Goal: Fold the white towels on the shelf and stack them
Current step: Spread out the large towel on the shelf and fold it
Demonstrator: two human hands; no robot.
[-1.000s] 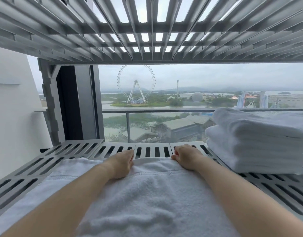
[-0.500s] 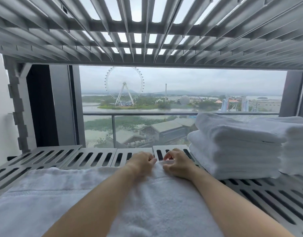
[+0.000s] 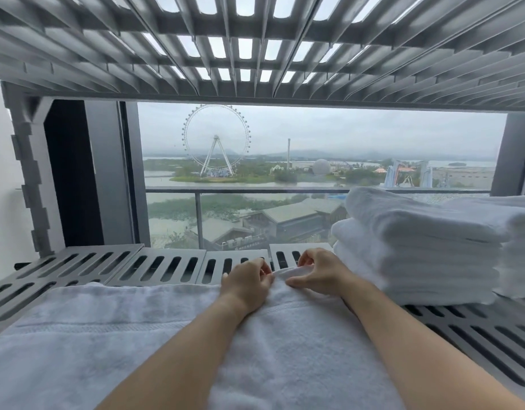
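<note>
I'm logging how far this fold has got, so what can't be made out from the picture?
Head view, spread towel: near edge cut off by the frame's bottom; forearms cover part of its middle.
Head view, the towel's far edge: partly hidden by the left hand and right hand pinching it.
Head view, folded stack: right side cut off by the frame edge; layers too soft to count.

Soft overcast daylight comes through the window (image 3: 314,161) and the slotted upper shelf (image 3: 255,72) above it. Shadows below the window are faint. Slats bend near the frame edges, and the folded towels (image 3: 427,250) right of the window look slightly soft.
</note>
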